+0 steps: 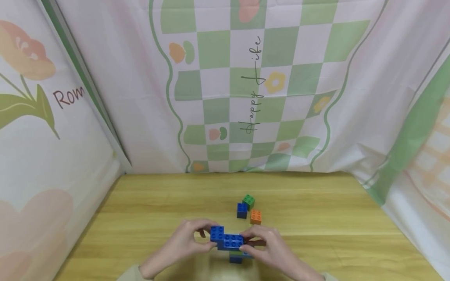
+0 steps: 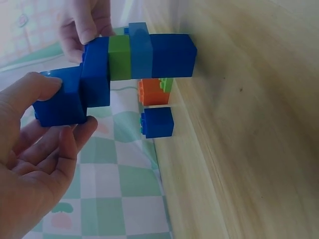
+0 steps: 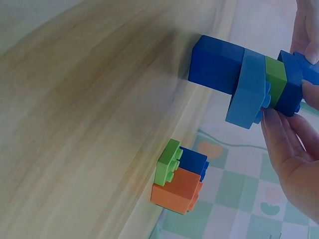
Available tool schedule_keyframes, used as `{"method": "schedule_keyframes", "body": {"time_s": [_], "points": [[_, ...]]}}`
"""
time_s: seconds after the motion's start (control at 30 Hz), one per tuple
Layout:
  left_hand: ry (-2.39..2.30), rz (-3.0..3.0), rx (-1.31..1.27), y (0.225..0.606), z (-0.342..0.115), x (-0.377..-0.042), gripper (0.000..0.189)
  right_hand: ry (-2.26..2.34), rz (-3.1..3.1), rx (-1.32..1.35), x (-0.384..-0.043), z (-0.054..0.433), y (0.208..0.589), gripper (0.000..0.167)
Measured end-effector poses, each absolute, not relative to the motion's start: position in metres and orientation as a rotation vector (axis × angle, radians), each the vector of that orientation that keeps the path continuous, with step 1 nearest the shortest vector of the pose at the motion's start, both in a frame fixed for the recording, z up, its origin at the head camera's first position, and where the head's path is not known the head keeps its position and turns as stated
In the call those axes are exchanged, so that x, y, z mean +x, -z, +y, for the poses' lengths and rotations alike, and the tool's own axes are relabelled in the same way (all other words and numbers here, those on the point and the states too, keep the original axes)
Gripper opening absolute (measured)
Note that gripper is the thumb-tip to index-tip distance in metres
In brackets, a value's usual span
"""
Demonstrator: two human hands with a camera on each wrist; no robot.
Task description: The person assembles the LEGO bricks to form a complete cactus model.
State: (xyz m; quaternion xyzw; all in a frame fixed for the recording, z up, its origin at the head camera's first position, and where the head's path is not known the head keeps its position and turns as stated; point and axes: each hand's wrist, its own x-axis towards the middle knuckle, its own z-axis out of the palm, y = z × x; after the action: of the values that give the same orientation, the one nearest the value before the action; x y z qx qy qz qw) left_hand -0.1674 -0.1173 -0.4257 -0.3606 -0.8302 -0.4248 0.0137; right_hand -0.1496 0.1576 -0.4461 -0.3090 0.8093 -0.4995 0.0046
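Note:
Between both hands stands a stack of toy building blocks. A square blue block [image 1: 217,233] sits on the left end of a longer blue block [image 1: 233,242], overhanging it. Thumb and fingers of my left hand [image 1: 186,244] pinch the square block from the left. My right hand [image 1: 268,248] grips the right end of the longer block. Below come a light green block [image 2: 119,57], a light blue block [image 3: 247,89] jutting to the right, and a dark blue block [image 2: 174,56] at the bottom, close to the tabletop.
Beyond the hands, a loose green block [image 1: 248,201], a blue block [image 1: 241,210] and an orange block [image 1: 256,216] lie grouped on the wooden table [image 1: 158,203]. A checkered cloth [image 1: 246,78] hangs behind the table, with more printed cloth [image 1: 52,156] at the left side.

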Motion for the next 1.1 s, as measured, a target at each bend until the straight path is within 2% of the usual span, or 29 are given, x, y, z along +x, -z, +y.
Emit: {"method": "schedule_keyframes", "body": {"time_s": [0.5,1.1], "points": [[1.452,-2.543,-1.083,0.433,-0.114,-0.162,0.037,1.565,2.557,-1.018,-0.150,0.159,0.448,0.028],[1.658,-2.561,-1.001,0.462,-0.102,-0.163,0.054,1.531,2.576,-1.011,-0.148,0.157,0.447,0.029]]}}
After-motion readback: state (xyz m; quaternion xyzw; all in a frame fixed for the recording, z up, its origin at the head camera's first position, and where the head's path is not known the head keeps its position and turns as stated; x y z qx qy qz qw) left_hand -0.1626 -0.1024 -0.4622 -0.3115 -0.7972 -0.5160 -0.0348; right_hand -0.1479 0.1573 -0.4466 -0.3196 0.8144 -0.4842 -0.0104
